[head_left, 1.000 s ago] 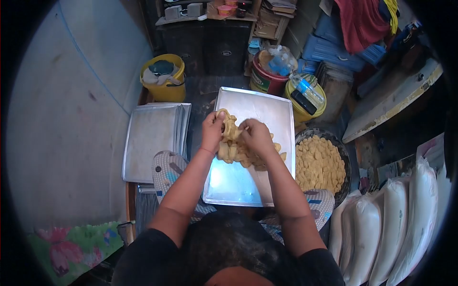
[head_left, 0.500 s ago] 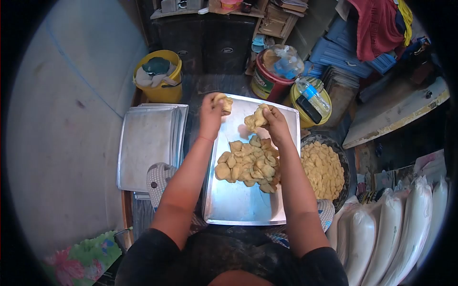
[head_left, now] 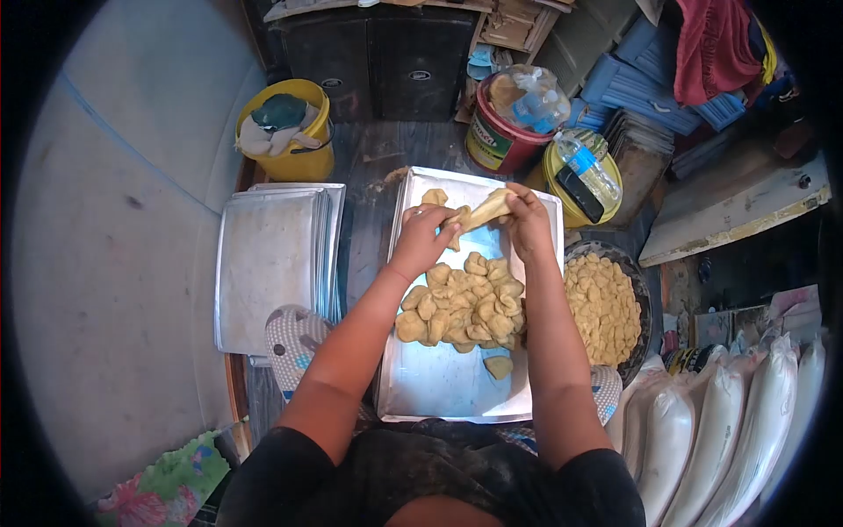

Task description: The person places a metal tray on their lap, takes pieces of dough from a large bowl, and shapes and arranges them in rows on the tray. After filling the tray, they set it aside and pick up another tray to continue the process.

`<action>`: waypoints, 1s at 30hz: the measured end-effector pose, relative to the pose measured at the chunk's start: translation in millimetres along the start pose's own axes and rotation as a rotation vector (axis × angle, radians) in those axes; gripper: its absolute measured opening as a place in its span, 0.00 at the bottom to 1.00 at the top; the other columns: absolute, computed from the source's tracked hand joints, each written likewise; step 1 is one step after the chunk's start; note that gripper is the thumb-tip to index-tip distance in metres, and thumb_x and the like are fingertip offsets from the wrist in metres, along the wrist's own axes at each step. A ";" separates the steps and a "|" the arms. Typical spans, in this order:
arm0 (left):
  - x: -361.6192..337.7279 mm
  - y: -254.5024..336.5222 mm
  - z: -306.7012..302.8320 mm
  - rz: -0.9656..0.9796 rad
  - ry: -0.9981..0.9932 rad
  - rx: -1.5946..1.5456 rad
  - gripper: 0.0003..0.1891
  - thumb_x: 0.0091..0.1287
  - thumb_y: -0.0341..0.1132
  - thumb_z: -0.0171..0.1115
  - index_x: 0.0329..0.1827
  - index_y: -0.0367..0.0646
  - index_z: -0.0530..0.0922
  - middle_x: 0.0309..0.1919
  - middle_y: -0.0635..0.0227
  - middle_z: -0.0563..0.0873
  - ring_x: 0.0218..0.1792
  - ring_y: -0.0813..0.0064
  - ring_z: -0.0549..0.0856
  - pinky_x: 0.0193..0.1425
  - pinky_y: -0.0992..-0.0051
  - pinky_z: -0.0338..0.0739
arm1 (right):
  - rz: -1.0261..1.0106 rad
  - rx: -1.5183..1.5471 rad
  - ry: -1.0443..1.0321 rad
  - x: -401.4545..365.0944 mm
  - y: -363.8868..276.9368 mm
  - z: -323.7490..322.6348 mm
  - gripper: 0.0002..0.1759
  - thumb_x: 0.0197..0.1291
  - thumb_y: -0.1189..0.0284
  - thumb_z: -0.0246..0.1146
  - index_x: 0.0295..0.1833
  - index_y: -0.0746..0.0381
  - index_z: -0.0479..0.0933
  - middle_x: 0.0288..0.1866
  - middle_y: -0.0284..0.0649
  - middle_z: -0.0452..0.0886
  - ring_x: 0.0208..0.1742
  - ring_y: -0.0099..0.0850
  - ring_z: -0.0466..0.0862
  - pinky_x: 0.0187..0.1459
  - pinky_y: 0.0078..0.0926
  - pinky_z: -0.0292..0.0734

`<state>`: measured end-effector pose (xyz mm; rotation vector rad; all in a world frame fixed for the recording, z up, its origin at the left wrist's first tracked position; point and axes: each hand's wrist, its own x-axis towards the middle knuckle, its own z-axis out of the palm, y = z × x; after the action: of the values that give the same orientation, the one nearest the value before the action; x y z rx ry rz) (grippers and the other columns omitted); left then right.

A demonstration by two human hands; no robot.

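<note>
A metal baking tray (head_left: 439,386) lies on my lap with a heap of tan dough pieces (head_left: 461,303) in its middle. Over the tray's far end, my left hand (head_left: 421,237) and my right hand (head_left: 527,220) each grip an end of one dough piece (head_left: 479,213), stretched between them. A single dough piece (head_left: 434,197) lies at the tray's far edge. Another loose piece (head_left: 498,364) sits just nearer than the heap.
A stack of metal trays (head_left: 272,263) lies to the left. A dark bowl of dough pieces (head_left: 606,307) sits to the right. Yellow bucket (head_left: 285,132), red bucket (head_left: 500,132) and yellow tub with a bottle (head_left: 584,176) stand beyond. White filled bags (head_left: 729,422) lean at right.
My hands went from the dough heap to the tray's far end. The left hand set a piece at the far edge, then came over to the piece held by the right hand.
</note>
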<state>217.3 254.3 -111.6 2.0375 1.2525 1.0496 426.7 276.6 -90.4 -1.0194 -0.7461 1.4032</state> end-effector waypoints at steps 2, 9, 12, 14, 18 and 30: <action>-2.6 -0.6 3.6 -0.027 0.044 -0.046 0.13 0.63 0.37 0.62 0.46 0.40 0.80 0.41 0.60 0.85 0.48 0.62 0.81 0.60 0.65 0.65 | -0.018 0.021 0.058 0.1 5.5 -6.2 0.15 0.68 0.76 0.54 0.57 0.68 0.72 0.44 0.42 0.81 0.35 0.26 0.80 0.38 0.21 0.77; -1.7 -13.6 9.4 -0.274 0.180 -0.568 0.10 0.69 0.35 0.57 0.46 0.38 0.75 0.34 0.63 0.83 0.36 0.74 0.81 0.45 0.74 0.74 | -0.484 -1.468 -0.261 -25.2 1.8 17.4 0.21 0.52 0.72 0.66 0.55 0.59 0.78 0.53 0.45 0.78 0.56 0.47 0.77 0.58 0.36 0.71; -1.5 -21.0 7.3 -0.286 0.291 -0.670 0.10 0.71 0.35 0.56 0.47 0.38 0.73 0.33 0.68 0.81 0.35 0.82 0.78 0.39 0.79 0.74 | -0.188 -1.126 -0.098 -1.5 0.5 -2.0 0.18 0.54 0.76 0.62 0.52 0.62 0.78 0.47 0.47 0.82 0.49 0.43 0.82 0.52 0.36 0.75; -1.2 -18.8 7.6 -0.252 0.345 -0.777 0.10 0.71 0.36 0.56 0.46 0.38 0.73 0.33 0.69 0.81 0.36 0.84 0.78 0.40 0.78 0.74 | -0.294 -0.952 0.027 3.6 -0.4 -10.4 0.17 0.54 0.79 0.59 0.51 0.65 0.78 0.45 0.52 0.83 0.46 0.40 0.84 0.50 0.34 0.77; -0.1 -24.0 11.5 -0.278 0.246 -0.728 0.13 0.72 0.39 0.56 0.51 0.40 0.72 0.34 0.67 0.81 0.37 0.83 0.79 0.41 0.78 0.75 | -0.495 -1.106 -0.139 -12.6 -0.9 16.0 0.23 0.49 0.77 0.62 0.55 0.60 0.78 0.56 0.50 0.79 0.61 0.44 0.75 0.62 0.38 0.69; -3.4 -7.2 1.2 -0.348 -0.070 -0.766 0.23 0.63 0.29 0.66 0.61 0.38 0.71 0.34 0.69 0.82 0.32 0.83 0.79 0.34 0.83 0.73 | -0.472 -0.330 0.115 -3.0 -4.0 7.5 0.09 0.61 0.81 0.58 0.48 0.65 0.76 0.43 0.39 0.81 0.39 0.26 0.82 0.43 0.21 0.79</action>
<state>213.8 254.3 -118.8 1.2154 0.9185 1.0568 421.5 274.9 -83.2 -1.0767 -1.0747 0.8251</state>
